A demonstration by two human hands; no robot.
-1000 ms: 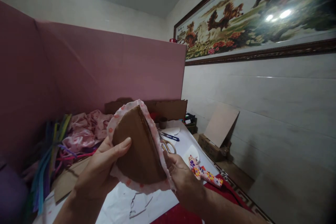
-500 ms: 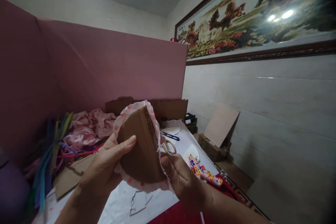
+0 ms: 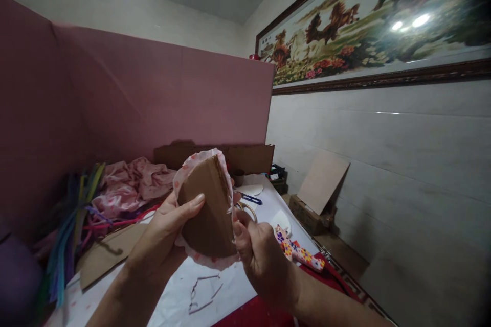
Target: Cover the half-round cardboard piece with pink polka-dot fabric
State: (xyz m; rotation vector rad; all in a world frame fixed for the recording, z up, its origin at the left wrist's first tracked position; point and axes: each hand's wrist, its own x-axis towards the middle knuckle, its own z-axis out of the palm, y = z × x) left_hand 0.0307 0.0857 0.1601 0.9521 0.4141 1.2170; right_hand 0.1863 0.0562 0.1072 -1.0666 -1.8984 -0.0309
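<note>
A half-round piece of brown cardboard (image 3: 207, 214) is held up over the table, with pink patterned fabric (image 3: 187, 166) behind it and showing as a ragged border around its edge. My left hand (image 3: 174, 230) grips it from the left, thumb flat on the cardboard and fingers hidden behind. My right hand (image 3: 259, 250) pinches the fabric edge along the straight right side, near the lower corner. Just behind that hand, the gold handles of scissors (image 3: 247, 210) show in part. A dark blue cutter (image 3: 251, 199) lies a little farther off.
Crumpled pink fabric (image 3: 134, 184), coloured strips (image 3: 63, 245) and a cardboard sheet (image 3: 102, 255) lie at left. Glasses (image 3: 205, 294) rest on white paper in front. Flowered fabric (image 3: 299, 253) is at right. A cardboard box (image 3: 310, 214) stands by the wall.
The cardboard and fabric have shifted slightly right and tilted a little. My right hand has moved up along the straight edge, and its fingers are drawn in tighter.
</note>
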